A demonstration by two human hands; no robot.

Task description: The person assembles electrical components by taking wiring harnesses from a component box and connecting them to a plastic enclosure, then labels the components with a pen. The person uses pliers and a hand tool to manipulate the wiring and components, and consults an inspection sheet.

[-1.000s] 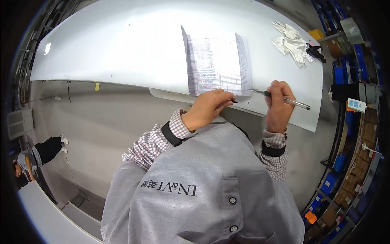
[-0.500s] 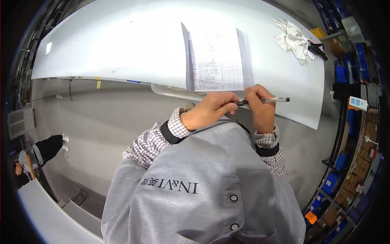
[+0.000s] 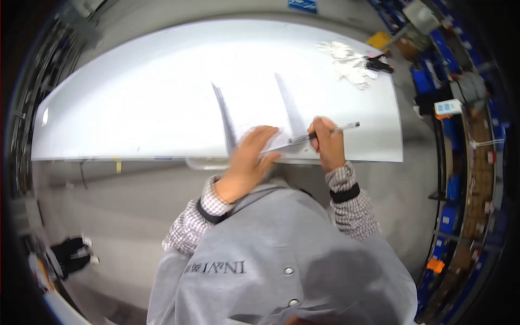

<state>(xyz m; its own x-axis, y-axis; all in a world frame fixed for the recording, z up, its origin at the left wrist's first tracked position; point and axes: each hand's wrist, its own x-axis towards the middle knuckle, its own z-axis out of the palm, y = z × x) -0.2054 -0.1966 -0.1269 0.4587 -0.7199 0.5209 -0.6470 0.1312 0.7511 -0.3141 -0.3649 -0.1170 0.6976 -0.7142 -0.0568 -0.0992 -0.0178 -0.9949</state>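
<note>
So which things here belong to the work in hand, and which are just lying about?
Seemingly in use:
clear-barrelled pen with black grip, in the right hand
white paper sheet with creased sides, left hand over its near edge

Seemingly lying about:
crumpled white fabric gloves
black clamp-like tool beside them

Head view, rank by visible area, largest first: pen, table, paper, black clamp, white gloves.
1. Table
2. Paper
3. White gloves
Pen and black clamp: too alike in area to rank.

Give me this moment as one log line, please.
Left hand: open, over near edge of creased paper | Right hand: holding pen | White table: white gloves beside black clamp-like tool
</note>
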